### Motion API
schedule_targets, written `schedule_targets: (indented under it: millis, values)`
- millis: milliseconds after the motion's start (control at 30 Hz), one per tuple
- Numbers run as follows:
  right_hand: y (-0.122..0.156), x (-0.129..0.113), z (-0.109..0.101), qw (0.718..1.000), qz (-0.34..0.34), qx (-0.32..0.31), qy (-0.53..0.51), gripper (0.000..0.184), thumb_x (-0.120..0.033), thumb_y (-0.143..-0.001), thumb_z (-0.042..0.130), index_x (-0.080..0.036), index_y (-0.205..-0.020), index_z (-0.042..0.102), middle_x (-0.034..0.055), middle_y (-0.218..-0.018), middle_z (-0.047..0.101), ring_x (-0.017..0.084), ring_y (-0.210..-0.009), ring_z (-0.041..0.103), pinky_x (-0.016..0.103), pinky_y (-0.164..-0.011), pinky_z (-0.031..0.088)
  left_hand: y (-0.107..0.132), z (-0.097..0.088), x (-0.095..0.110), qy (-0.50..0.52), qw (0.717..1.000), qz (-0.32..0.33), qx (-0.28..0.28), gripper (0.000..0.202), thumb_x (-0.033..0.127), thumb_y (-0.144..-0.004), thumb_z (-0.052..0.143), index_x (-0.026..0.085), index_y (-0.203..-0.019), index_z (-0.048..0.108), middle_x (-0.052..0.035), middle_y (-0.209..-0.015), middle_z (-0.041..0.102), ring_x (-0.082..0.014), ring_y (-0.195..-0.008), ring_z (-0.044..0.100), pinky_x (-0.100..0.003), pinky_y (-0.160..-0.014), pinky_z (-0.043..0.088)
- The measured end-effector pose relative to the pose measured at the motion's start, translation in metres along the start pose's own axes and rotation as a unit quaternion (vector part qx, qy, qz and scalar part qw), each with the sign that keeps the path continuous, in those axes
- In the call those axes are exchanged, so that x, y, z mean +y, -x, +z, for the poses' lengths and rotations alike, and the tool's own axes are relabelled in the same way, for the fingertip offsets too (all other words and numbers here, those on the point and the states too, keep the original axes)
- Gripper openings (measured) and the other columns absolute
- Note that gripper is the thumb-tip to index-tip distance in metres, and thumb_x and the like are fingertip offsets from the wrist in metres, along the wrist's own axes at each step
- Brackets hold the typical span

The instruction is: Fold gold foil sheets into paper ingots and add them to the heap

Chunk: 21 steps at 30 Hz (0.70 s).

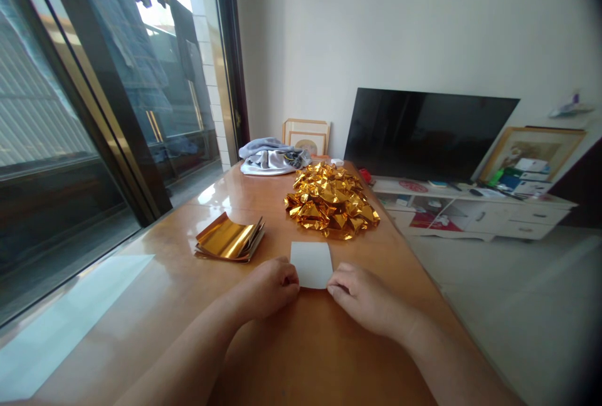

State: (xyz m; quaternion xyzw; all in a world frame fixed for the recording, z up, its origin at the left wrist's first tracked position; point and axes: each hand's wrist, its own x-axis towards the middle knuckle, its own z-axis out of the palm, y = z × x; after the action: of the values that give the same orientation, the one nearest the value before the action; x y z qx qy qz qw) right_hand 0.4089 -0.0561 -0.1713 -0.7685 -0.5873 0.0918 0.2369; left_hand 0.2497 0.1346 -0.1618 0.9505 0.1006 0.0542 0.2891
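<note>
From where I stand, the person's two hands meet a small pale sheet (311, 265) near the middle of the worktop (310, 362). The left hand (273, 287) has its fingers curled in, pinching the near left corner; the right hand (360, 296) pinches the opposite near corner between thumb and fingers. The sheet lies between them, plain side up, its edges slightly bowed.

Beyond the left hand sits a loose stack of gold foil sheets (229, 238), the top one shiny and curling at its edges. Farther out, past the pale sheet and a little to the right, there's a big heap of crumpled-looking gold foil pieces (332, 202) — all points and creases, catching the light. Behind the heap, toward the far end, a bundle of grey-blue cloth (270, 158) rests on the worktop. A large dark television (426, 133) stands on a low white cabinet (480, 218) against the wall.
</note>
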Motion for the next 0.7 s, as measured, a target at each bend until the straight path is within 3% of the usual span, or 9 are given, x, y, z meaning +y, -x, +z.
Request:
schedule_targets:
  millis: [700]
  values:
    - [-0.007,0.012,0.011,0.995,0.073,0.044,-0.055,0.019,-0.029,-0.088,0.057,-0.02,-0.071,0.06,0.0005,-0.079,0.064,0.014,-0.073,0.057,0.024,-0.062,0.034,-0.005,0.002,-0.007,-0.031,0.998,-0.058,0.009,0.018,0.031,-0.081,0.054,0.019,-0.069,0.059,-0.0003,-0.073,0.06,-0.0132,-0.065,0.052,-0.026,-0.055,0.03]
